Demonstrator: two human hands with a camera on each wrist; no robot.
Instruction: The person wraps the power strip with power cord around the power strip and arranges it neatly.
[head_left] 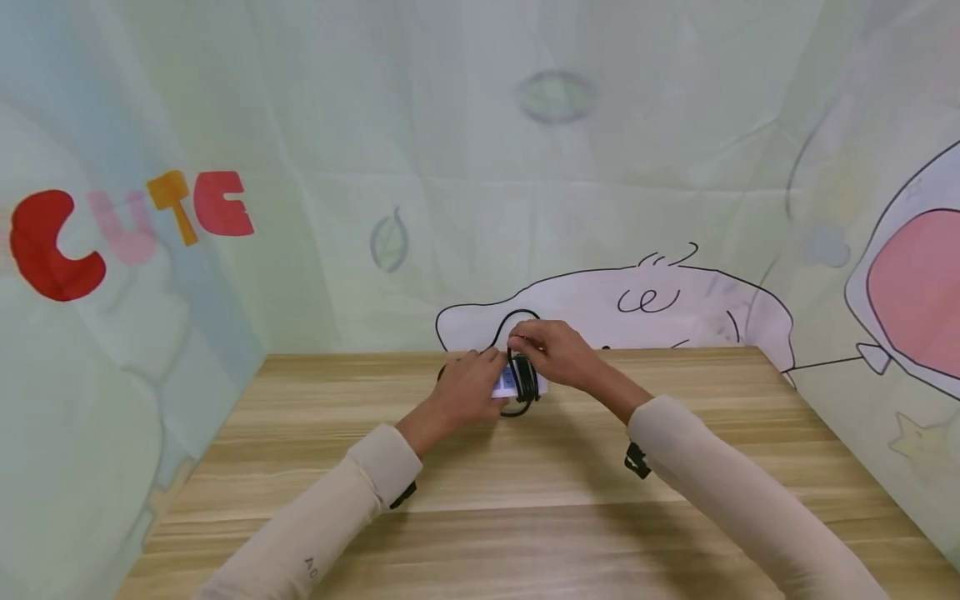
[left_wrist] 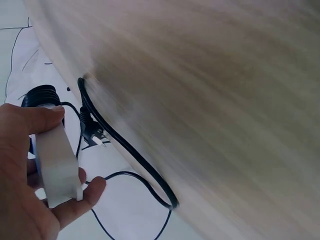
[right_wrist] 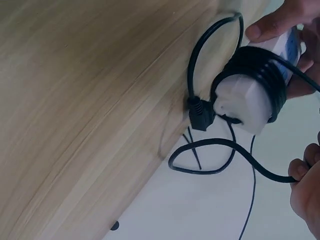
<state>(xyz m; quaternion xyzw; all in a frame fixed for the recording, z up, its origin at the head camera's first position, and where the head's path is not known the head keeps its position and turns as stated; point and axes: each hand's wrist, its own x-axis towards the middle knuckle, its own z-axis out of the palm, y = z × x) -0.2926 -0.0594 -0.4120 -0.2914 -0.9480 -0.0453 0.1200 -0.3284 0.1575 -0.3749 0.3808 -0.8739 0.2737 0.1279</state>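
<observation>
My left hand [head_left: 467, 388] grips a white power strip [left_wrist: 59, 159] with blue socket faces, thumb on one side and fingers on the other. Several turns of black power cord [right_wrist: 260, 75] are wrapped around the strip's far end. A loose stretch of that cord runs to my right hand [head_left: 558, 354], which pinches it just above the strip. The black plug [right_wrist: 200, 119] hangs on a cord loop beside the wrapped end, its metal pins visible in the left wrist view. Another cord loop [left_wrist: 132, 152] droops close to the tabletop.
The wood-grain table [head_left: 480, 533] spreads beneath both arms. A printed cloth backdrop [head_left: 480, 142] with cartoon drawings rises behind its far edge and along both sides. A dark strap [head_left: 637, 460] shows at the right wrist.
</observation>
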